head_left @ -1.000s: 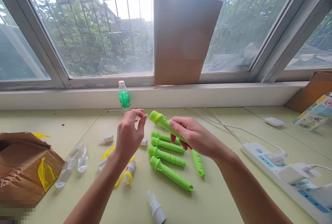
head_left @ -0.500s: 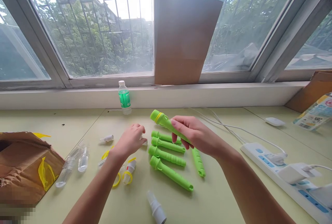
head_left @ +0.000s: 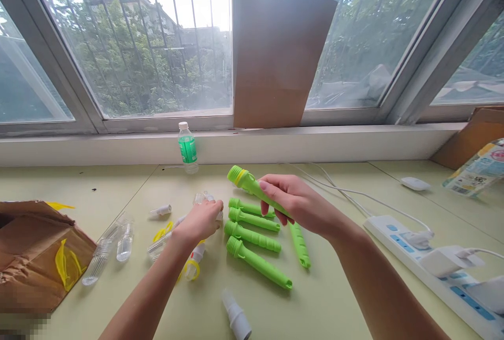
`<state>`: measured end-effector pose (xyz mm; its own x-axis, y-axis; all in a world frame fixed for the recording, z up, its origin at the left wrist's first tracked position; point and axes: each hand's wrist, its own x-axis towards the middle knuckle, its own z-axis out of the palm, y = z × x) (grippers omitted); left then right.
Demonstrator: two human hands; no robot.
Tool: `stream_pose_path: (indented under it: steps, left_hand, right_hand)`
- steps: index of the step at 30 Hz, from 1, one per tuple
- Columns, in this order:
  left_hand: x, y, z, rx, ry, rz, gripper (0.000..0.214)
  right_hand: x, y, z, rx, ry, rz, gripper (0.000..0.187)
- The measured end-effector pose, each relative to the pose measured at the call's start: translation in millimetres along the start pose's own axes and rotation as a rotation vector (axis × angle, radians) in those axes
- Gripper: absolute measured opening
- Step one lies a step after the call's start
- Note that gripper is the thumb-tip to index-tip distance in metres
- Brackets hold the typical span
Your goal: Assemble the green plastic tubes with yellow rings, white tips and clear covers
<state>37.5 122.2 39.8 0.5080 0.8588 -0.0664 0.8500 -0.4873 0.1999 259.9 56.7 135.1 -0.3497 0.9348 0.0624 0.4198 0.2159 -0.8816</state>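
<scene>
My right hand (head_left: 289, 198) grips a green plastic tube handle (head_left: 246, 179) with a threaded end and a yellow ring. It is held tilted above the table, threaded end to the upper left. My left hand (head_left: 202, 219) is low over the table with its fingers drawn together at a small white and clear piece (head_left: 219, 215); they largely hide what they hold. Clear plastic parts (head_left: 202, 198) lie just beyond those fingers. Several similar green handles (head_left: 255, 244) lie in a row between the hands, and another green handle (head_left: 300, 245) rests under my right wrist.
White tapered parts (head_left: 237, 316) and clear ribbed tubes (head_left: 125, 243) lie on the table, with yellow rings (head_left: 192, 270) near my left forearm. At left is a cardboard box (head_left: 39, 245); at right, a power strip (head_left: 417, 266) with cables. A bottle (head_left: 188, 148) stands near the sill.
My left hand has come down slightly, its fingers closing at the small white piece, and clear parts behind it now show. My right hand holds the green handle almost unmoved.
</scene>
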Motion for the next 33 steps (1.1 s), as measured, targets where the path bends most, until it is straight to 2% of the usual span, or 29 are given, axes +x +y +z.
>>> stream_pose_path:
  steps: [11,21,33]
  left_hand:
    - [2,3,1.8,0.028,0.001,-0.028,0.022]
    - [-6,11,-12.6,0.038,0.083,-0.024,0.015]
    - [-17,17,-29.8,0.007,0.156,-0.011,0.022]
  right_hand:
    - [-1,-1,1,-0.011,-0.008,0.009,0.037]
    - [0,-3,1,-0.007,-0.007,0.014,0.038]
    - [-1,-1,2,-0.025,-0.033,0.024,0.038]
